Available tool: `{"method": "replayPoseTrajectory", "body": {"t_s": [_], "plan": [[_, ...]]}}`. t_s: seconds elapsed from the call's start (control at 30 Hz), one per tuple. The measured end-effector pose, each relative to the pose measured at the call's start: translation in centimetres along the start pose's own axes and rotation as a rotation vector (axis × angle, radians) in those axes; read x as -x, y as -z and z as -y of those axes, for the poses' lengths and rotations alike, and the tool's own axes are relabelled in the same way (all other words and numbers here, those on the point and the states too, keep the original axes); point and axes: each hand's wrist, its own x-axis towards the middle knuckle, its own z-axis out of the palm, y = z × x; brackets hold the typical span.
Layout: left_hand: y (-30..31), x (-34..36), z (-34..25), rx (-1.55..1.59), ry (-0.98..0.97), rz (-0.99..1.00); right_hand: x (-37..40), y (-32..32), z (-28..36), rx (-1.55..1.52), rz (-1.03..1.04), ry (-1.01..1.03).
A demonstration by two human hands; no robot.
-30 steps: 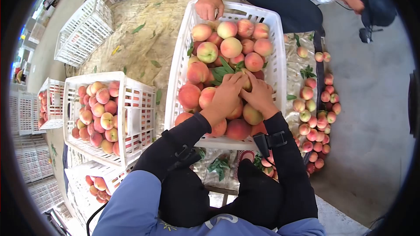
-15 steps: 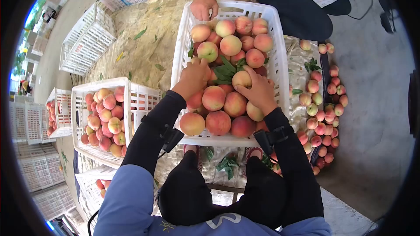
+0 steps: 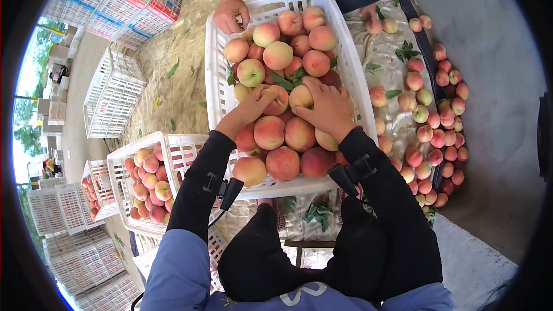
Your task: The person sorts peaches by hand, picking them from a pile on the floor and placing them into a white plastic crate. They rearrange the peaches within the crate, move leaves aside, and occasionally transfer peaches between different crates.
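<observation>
A white plastic crate (image 3: 360,89) full of peaches stands in front of me. My left hand (image 3: 250,110) curls its fingers round a red-blushed peach (image 3: 279,99) in the middle of the pile. Beside it, my right hand (image 3: 327,108) grips a paler peach (image 3: 301,97) from its right side. Green leaves (image 3: 280,79) lie among the fruit just beyond my fingers. Larger peaches (image 3: 269,132) fill the near end of the crate. The undersides of both held peaches are hidden.
A co-worker's hand (image 3: 231,14) is at the crate's far left corner; another hand (image 3: 370,20) reaches the sheet at right. Loose peaches (image 3: 423,133) lie along the right. A second crate (image 3: 167,155) of peaches stands left, with an upright crate (image 3: 115,89) and stacked crates (image 3: 124,0) behind.
My view has shifted, so the crate sits further left. My hands have drawn closer together, and my left hand now rests on a different peach. Fewer leaves show between them.
</observation>
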Motion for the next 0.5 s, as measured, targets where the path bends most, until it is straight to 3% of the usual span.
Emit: {"method": "replayPoseTrajectory", "body": {"t_s": [0.23, 0.3, 0.33, 0.4, 0.5], "plan": [[-0.9, 1.3, 0.5, -0.208, -0.190, -0.040, 0.0, -0.4, -0.1, 0.010, -0.013, -0.005], [-1.6, 2.3, -0.8, -0.464, -0.426, -0.281, 0.0, -0.6, -0.2, 0.019, -0.031, 0.007], [-1.8, 2.5, -1.3, -0.463, -0.427, -0.283, -0.1, -0.6, -0.2, 0.021, -0.031, 0.009], [-2.0, 2.7, -1.9, -0.742, -0.489, -0.328, -0.1, -0.4, -0.2, 0.022, 0.001, 0.007], [-1.3, 2.7, -1.0, -0.572, -0.539, -0.195, -0.1, -0.4, -0.1, 0.026, -0.001, 0.001]]}}
